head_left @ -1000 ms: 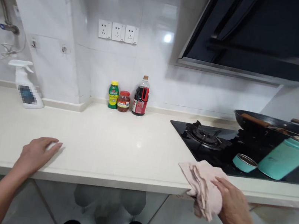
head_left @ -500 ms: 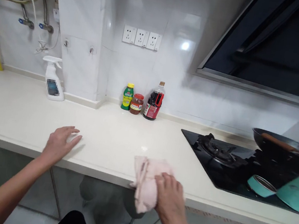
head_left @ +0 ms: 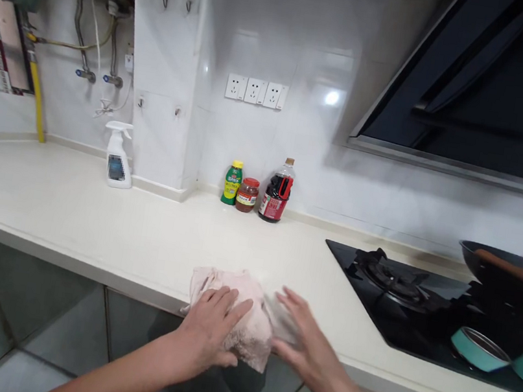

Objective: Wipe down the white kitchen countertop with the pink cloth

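Left hand (head_left: 206, 330) lies flat, fingers spread, on the pink cloth (head_left: 254, 334), probably pinning it against the counter (head_left: 152, 232) (right hand (head_left: 313, 342) beside it, empty, fingers parted).

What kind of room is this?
It looks like a kitchen. You can see a flat, shiny black stove, a round, dark metal wok and a big, dark, slanted cooker hood up on the wall.

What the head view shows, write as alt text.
A person's left hand rests on a pale pink cloth at the edge of a cream countertop, the blurred right hand beside it. Behind stand a green bottle, a red-lidded jar and a brown-capped dark bottle; a black hob lies right.
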A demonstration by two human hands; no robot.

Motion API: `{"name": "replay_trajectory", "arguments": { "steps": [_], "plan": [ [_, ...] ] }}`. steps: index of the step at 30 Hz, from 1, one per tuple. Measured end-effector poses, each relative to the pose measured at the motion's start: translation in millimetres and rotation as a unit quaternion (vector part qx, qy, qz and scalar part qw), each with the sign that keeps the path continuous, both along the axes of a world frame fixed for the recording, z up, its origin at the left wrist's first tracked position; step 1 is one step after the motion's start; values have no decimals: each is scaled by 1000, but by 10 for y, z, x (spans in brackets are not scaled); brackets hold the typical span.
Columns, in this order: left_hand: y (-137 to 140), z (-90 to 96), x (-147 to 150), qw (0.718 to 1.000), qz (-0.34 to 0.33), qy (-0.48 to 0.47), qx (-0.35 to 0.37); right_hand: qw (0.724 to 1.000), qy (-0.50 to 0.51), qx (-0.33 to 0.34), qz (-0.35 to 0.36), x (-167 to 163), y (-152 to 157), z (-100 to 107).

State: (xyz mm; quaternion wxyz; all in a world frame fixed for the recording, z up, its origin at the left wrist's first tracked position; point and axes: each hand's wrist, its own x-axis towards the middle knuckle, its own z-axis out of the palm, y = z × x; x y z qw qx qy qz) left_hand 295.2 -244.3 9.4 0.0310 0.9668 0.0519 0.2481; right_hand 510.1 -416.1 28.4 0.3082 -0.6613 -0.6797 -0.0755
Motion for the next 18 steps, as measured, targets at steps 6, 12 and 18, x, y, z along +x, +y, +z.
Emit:
{"name": "replay_trajectory", "arguments": {
  "steps": [6,12,18],
  "plan": [
    [-273,68,415,991,121,60,1,977,4,113,-183,717,-35,-107],
    [-635,-61,1038,980,159,120,21,988,0,19,-155,968,151,-495],
    [-877,-201,1229,989,70,1,132,986,88,-41,-137,1192,70,-620]
  ]
}}
